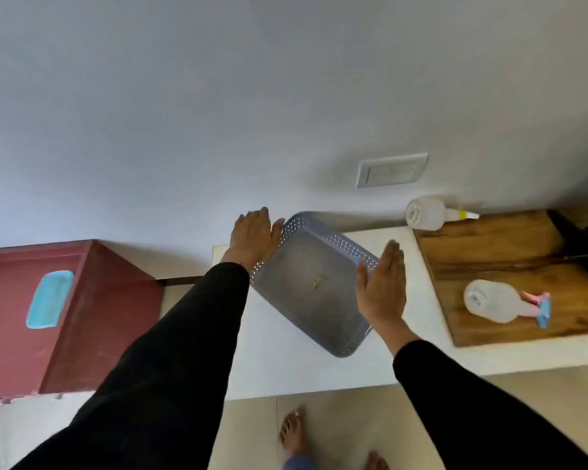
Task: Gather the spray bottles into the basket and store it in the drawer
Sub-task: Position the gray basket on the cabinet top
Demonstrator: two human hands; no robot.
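Far left of both hands, a red-brown cabinet (65,317) w/ a light blue pad on it is seen; whether it holds the drawer can't be told.

The left hand (252,240) is laid flat, fingers extended, against the far-left end of the grey perforated basket (314,286); contact is made w/ the rim, nothing is gripped. The basket is seen empty, set on the white counter (286,361) btwn the two hands, its long axis running diagonally from the left hand's fingertips down toward the right wrist.

The right hand (382,290) is held open, palm facing the basket's right side, just beside it; touching or not can't be told. Both arms are extended forward in black sleeves, the right held lower in view.

Right of the right hand, on a wooden board (523,259), two translucent spray bottles are lying on their sides, nozzles pointing away to the right: a yellow-nozzle bottle (428,212) at the far edge by the wall, a pink-and-blue-trigger bottle (496,301) nearer. Both are well apart from the left hand; the right is clearly nearer, so pickup is prob. best done w/ it.
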